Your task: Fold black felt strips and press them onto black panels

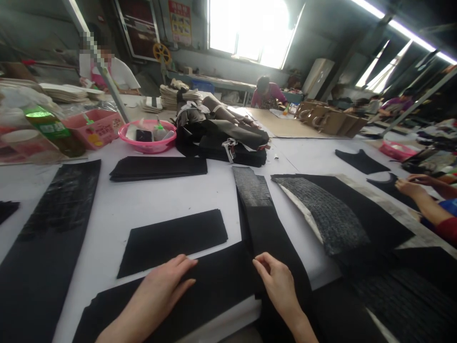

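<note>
A long black panel (221, 271) lies across the near part of the white table. Over its middle is my left hand (166, 283), thumb and fingers apart with nothing between them. My right hand (276, 281) is at the panel's right end, thumb and fingertips drawn close together; whatever is between them is too small to tell. Under and beyond the right hand runs a black strip (271, 228) with a grey textured end. Beyond the left hand lies a smaller black rectangle (174, 238).
Black pieces (159, 167) are stacked farther back, near a pink basin (148, 138) and a dark cloth heap (232, 136). Grey-patched panels (321, 214) cover the right side. A co-worker's hands (417, 188) are at the right edge; other people sit behind.
</note>
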Demonstrator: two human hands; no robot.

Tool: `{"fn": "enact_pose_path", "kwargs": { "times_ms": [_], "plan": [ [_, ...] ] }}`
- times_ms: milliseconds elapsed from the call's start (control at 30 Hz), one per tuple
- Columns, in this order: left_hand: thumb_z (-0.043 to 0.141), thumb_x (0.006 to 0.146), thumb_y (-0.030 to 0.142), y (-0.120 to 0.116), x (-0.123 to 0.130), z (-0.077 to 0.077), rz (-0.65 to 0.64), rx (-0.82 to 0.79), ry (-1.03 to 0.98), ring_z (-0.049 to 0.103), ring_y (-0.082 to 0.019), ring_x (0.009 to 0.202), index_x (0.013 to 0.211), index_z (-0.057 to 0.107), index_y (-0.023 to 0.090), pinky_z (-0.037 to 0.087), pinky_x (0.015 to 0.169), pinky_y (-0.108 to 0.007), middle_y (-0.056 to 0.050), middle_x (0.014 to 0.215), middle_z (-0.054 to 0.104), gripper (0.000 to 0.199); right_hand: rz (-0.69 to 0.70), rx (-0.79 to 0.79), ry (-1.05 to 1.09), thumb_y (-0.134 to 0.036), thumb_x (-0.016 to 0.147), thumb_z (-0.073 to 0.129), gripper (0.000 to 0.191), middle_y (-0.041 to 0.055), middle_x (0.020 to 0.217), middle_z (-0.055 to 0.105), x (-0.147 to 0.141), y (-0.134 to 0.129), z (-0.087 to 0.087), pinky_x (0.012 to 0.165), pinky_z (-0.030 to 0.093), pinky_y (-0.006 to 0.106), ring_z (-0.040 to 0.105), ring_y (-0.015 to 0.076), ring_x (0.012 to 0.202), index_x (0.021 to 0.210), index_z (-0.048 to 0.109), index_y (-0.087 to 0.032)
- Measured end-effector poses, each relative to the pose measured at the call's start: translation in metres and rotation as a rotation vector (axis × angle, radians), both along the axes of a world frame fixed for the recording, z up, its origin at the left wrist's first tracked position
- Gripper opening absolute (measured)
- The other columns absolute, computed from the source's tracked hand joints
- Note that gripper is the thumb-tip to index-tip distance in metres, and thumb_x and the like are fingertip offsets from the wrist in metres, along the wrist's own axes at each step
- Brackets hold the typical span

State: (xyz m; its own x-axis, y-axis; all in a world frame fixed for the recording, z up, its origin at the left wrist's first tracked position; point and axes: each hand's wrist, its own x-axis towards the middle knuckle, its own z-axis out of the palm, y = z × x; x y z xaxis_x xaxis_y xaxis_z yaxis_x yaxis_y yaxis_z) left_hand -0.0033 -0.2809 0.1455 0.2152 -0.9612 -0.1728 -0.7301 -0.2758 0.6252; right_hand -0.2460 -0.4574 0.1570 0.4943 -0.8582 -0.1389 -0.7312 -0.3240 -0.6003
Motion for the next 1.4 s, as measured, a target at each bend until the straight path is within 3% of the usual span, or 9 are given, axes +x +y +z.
{"fn": "enact_pose_path", "kwargs": {
  "times_ms": [133, 200, 300, 367, 700, 967, 1167, 1267, 1400],
  "plan": [
    [0.06, 0.093, 0.024, -0.058, -0.038, -0.004, 0.009, -0.304, 0.277, 0.052, -0.022, 0.122, 0.144, 0.039, 0.029, 0.041, 0.103, -0.032, -0.005, 0.136, 0.052, 0.055, 0.015, 0.077, -0.149, -0.046, 0.095, 0.051, 0.029, -0.0007, 0.074, 0.066, -0.003, 0.006, 0.003, 0.064, 0.041, 0.027, 0.061, 0.0177, 0.069, 0.081, 0.064, -0.023],
    [0.07, 0.089, 0.025, -0.083, -0.047, -0.011, 0.02, -0.424, 0.407, 0.053, -0.02, 0.12, 0.144, 0.04, 0.03, 0.04, 0.104, -0.03, -0.004, 0.133, 0.055, 0.063, 0.036, 0.075, -0.197, -0.045, 0.094, 0.053, 0.028, -0.0001, 0.076, 0.066, -0.004, 0.008, 0.005, 0.064, 0.041, 0.026, 0.06, 0.0173, 0.069, 0.082, 0.065, -0.023],
    [0.078, 0.082, 0.032, -0.107, -0.054, -0.017, -0.014, -0.46, 0.548, 0.061, -0.018, 0.096, 0.113, 0.065, 0.025, 0.046, 0.087, -0.027, 0.0, 0.105, 0.067, 0.034, 0.055, 0.078, -0.254, -0.044, 0.093, 0.054, 0.027, 0.0003, 0.076, 0.065, -0.004, 0.011, 0.005, 0.062, 0.041, 0.025, 0.058, 0.0167, 0.068, 0.083, 0.067, -0.023],
    [0.076, 0.084, 0.035, -0.115, -0.057, -0.017, -0.047, -0.44, 0.635, 0.061, -0.016, 0.079, 0.088, 0.071, 0.021, 0.045, 0.073, -0.025, 0.001, 0.085, 0.068, 0.016, 0.057, 0.099, -0.287, -0.045, 0.093, 0.055, 0.028, 0.0006, 0.076, 0.065, -0.004, 0.013, 0.003, 0.062, 0.041, 0.025, 0.058, 0.0166, 0.068, 0.084, 0.067, -0.022],
    [0.067, 0.089, 0.035, -0.111, -0.051, -0.009, 0.128, -0.472, 0.659, 0.051, -0.013, 0.064, 0.072, 0.063, 0.016, 0.037, 0.062, -0.024, 0.002, 0.067, 0.061, 0.026, 0.0, 0.277, -0.271, -0.053, 0.091, 0.056, 0.034, 0.0009, 0.072, 0.064, -0.022, 0.019, -0.01, 0.062, 0.043, 0.025, 0.058, 0.0173, 0.069, 0.083, 0.067, -0.021],
    [0.067, 0.089, 0.039, -0.111, -0.054, -0.014, 0.147, -0.436, 0.715, 0.05, -0.014, 0.064, 0.072, 0.063, 0.016, 0.037, 0.062, -0.025, 0.001, 0.066, 0.059, 0.029, -0.029, 0.38, -0.279, -0.057, 0.087, 0.058, 0.038, 0.0034, 0.08, 0.07, -0.037, 0.021, -0.008, 0.068, 0.049, 0.025, 0.063, 0.019, 0.074, 0.089, 0.071, -0.021],
    [0.067, 0.089, 0.039, -0.109, -0.055, -0.016, 0.16, -0.455, 0.703, 0.051, -0.014, 0.065, 0.072, 0.063, 0.016, 0.037, 0.062, -0.025, 0.001, 0.067, 0.06, 0.029, -0.194, 0.233, -0.325, -0.061, 0.085, 0.057, 0.046, 0.0063, 0.089, 0.073, -0.041, 0.013, -0.009, 0.068, 0.053, 0.025, 0.068, 0.0205, 0.076, 0.1, 0.072, -0.021],
    [0.069, 0.087, 0.04, -0.109, -0.061, -0.014, 0.146, -0.456, 0.706, 0.052, -0.015, 0.065, 0.072, 0.064, 0.017, 0.037, 0.062, -0.025, 0.001, 0.068, 0.062, 0.028, -0.083, 0.179, -0.349, -0.057, 0.088, 0.056, 0.042, 0.0063, 0.097, 0.073, -0.021, 0.016, -0.008, 0.077, 0.053, 0.023, 0.069, 0.0209, 0.087, 0.105, 0.072, -0.022],
    [0.076, 0.08, 0.043, -0.107, -0.057, -0.011, 0.17, -0.438, 0.791, 0.05, -0.015, 0.065, 0.069, 0.063, 0.016, 0.036, 0.061, -0.025, 0.001, 0.067, 0.06, 0.033, 0.032, 0.144, -0.373, -0.054, 0.087, 0.059, 0.037, 0.0042, 0.091, 0.073, 0.005, 0.022, -0.011, 0.071, 0.053, 0.02, 0.069, 0.0188, 0.08, 0.1, 0.073, -0.021]
  ]
}}
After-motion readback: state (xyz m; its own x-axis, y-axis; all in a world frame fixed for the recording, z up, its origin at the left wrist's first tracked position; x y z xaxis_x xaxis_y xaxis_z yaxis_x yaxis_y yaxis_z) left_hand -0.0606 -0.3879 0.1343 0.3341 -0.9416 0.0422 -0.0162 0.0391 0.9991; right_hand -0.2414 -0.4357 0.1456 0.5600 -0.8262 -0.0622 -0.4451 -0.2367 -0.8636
